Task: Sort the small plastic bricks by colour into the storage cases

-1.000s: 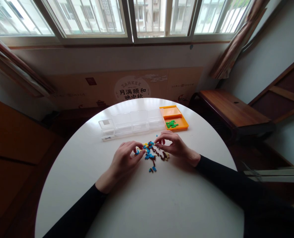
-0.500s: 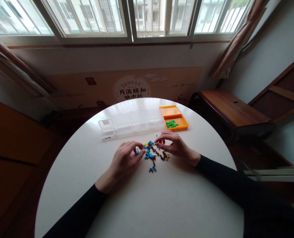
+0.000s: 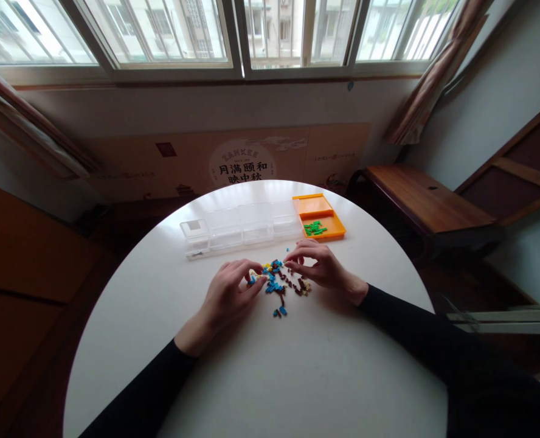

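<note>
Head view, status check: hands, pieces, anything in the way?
Left hand and right hand both pinching at the pile of small pieces. Orange tray holds green pieces. Nothing blocking.

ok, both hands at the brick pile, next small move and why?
Probably lift one brick clear with the right hand: its fingertips pinch at the mixed pile, green bricks already lie in the orange tray, clear boxes look empty. Left hand steadies the pile's edge.
</note>
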The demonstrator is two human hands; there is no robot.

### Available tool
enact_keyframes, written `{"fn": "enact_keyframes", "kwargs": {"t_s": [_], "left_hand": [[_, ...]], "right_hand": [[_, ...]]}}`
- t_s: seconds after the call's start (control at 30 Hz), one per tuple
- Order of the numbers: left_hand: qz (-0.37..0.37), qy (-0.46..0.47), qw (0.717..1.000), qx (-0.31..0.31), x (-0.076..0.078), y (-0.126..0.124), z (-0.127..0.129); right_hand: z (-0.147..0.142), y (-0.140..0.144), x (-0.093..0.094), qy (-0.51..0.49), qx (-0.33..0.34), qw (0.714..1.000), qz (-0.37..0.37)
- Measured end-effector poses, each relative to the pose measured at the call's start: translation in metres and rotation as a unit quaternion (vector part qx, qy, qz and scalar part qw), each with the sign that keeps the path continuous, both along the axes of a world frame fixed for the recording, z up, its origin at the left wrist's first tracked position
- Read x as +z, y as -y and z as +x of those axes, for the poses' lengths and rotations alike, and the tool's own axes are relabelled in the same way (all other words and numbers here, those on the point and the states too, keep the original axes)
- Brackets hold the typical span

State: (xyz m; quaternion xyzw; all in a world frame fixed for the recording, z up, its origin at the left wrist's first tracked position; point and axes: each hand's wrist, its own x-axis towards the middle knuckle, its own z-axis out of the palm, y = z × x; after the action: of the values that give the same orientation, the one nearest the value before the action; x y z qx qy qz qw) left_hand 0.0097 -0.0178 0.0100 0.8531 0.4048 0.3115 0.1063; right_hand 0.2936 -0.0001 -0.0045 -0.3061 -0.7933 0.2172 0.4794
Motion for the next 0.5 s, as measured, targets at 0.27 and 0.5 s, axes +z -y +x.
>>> {"fn": "enact_keyframes", "kwargs": {"t_s": [0.27, 0.5], "left_hand": [[-0.003, -0.002, 1.000, 0.005, 0.000, 0.000, 0.000], [-0.003, -0.001, 1.000, 0.004, -0.002, -0.001, 0.000]], "right_hand": [[0.021, -0.017, 0.004, 0.041, -0.145, 0.987, 0.059], [0.063, -0.042, -0.006, 0.065, -0.318, 0.945, 0.045]]}}
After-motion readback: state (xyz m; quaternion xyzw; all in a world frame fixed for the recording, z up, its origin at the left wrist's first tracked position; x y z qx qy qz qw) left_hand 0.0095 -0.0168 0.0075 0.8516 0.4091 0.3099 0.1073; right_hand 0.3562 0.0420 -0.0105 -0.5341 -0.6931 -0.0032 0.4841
